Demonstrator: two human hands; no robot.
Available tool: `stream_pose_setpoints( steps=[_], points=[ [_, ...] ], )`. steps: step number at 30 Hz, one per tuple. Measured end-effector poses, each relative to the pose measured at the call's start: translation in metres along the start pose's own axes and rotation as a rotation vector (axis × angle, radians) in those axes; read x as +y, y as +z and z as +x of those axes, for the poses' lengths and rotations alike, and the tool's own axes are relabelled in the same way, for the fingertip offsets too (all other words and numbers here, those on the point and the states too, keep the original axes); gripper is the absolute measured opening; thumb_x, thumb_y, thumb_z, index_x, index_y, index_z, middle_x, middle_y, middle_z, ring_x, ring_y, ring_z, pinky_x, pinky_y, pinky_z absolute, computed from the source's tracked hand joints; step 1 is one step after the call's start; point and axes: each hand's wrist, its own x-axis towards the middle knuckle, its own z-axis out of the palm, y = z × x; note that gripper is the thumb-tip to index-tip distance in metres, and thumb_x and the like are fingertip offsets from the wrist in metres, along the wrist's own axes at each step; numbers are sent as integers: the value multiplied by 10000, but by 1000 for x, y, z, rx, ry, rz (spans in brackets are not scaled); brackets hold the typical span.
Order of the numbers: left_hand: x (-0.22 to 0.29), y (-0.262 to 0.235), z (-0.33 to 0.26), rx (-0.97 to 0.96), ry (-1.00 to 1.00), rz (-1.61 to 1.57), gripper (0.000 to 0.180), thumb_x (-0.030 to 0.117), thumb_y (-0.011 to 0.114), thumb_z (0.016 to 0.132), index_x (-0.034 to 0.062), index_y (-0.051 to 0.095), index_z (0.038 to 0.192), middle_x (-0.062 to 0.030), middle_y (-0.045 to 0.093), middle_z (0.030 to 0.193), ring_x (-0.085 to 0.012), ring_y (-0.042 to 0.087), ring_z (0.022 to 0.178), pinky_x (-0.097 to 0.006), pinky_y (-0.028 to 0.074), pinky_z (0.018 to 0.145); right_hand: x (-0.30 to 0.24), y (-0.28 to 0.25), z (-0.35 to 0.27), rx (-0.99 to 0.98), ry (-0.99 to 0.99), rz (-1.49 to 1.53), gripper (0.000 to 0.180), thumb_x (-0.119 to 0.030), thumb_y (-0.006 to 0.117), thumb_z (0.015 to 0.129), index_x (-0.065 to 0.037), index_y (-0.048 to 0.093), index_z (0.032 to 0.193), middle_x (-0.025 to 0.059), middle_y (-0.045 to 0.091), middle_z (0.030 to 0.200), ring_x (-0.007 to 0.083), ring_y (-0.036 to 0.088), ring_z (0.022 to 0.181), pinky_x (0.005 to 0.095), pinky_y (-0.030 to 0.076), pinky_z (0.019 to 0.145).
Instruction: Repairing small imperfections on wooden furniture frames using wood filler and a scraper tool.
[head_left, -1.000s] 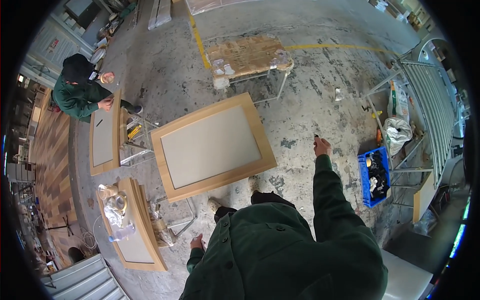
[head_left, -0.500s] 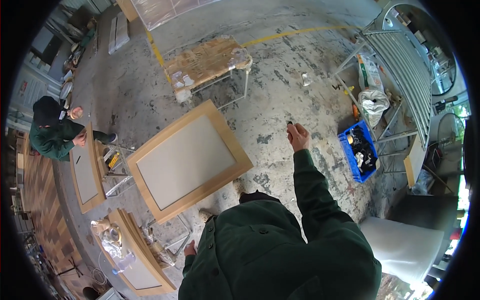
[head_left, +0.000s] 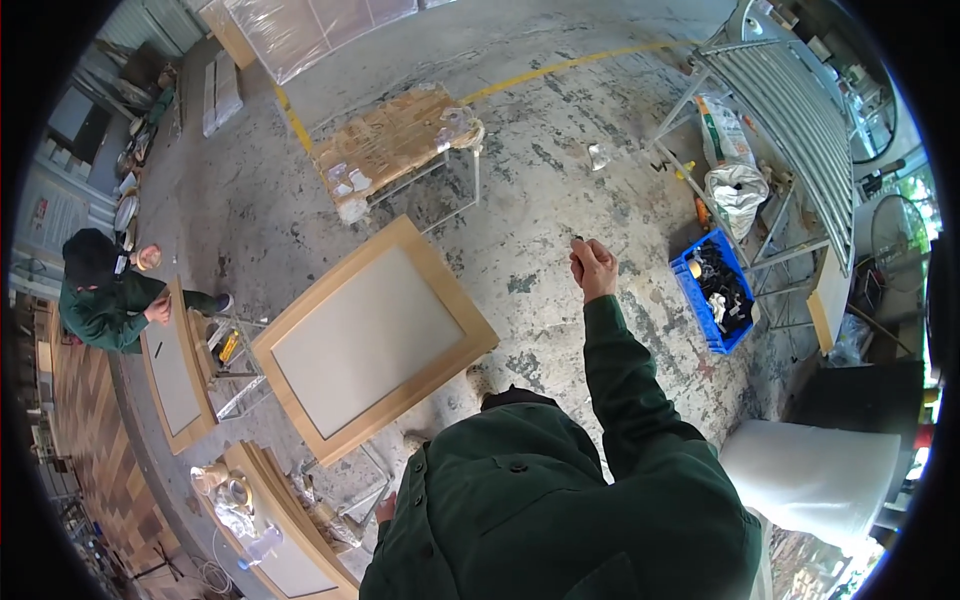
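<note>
Out in front of me, over the bare floor, my right hand [head_left: 595, 268] is closed, its fingers pinched together. A tiny dark thing [head_left: 577, 239] shows at its fingertips, too small to name. Low beside my body, my left hand [head_left: 386, 508] is mostly hidden by my green jacket, and its fingers cannot be made out. To the left of my right hand, and apart from it, a wood-framed panel [head_left: 365, 335] with a pale grey centre lies tilted on a metal stand.
A co-worker [head_left: 100, 290] handles another framed panel [head_left: 172, 385] at left. Stacked panels [head_left: 290, 570] carry tape rolls near my left hand. Further off stands a cardboard-topped bench [head_left: 395, 145]. At right are a blue crate [head_left: 690, 285], a metal roller rack [head_left: 785, 120] and a white foam roll [head_left: 810, 475].
The view has shifted slightly, so the crate and bench sit a little further left. My right hand stays raised and pinched; my left hand shows less beside my jacket.
</note>
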Motion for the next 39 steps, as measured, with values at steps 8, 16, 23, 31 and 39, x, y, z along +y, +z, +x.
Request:
stream_pose_setpoints(
  steps=[8, 16, 23, 31, 39],
  points=[
    [40, 3, 9, -110, 368, -107, 595, 603, 587, 741, 56, 648, 967, -180, 622, 936, -317, 565, 934, -432, 425, 806, -14, -10, -3, 66, 15, 19, 286, -193, 670, 801, -79, 532, 578, -14, 508, 546, 42, 396, 415, 204, 283, 387],
    [54, 5, 7, -230, 693, -232, 647, 653, 536, 741, 94, 616, 1054, -194, 593, 1034, -340, 548, 997, -437, 427, 833, -17, -16, -1, 137, 51, 36, 338, -223, 715, 778, -94, 512, 540, 1, 509, 534, 54, 402, 389, 217, 272, 357],
    [40, 1, 11, -307, 947, -352, 698, 697, 492, 740, 127, 589, 1131, -206, 569, 1120, -360, 533, 1052, -441, 429, 857, -12, -23, 11, 161, 41, -67, 405, -345, 723, 775, -83, 503, 559, -6, 449, 474, 77, 338, 321, 244, 223, 312],
    [30, 7, 22, -372, 1141, -444, 744, 733, 456, 740, 152, 567, 1192, -217, 549, 1189, -376, 521, 1097, -444, 431, 876, -12, -38, 13, 154, 73, -115, 238, -218, 729, 780, -69, 583, 665, -3, 515, 536, 67, 388, 358, 225, 278, 335],
    [15, -1, 20, -331, 994, -359, 724, 713, 478, 740, 130, 578, 1158, -218, 562, 1158, -366, 531, 1082, -441, 434, 865, -7, -50, 11, 66, 76, 25, 131, -141, 699, 777, -19, 656, 799, 65, 657, 695, 67, 430, 403, 215, 309, 376]
  ],
)
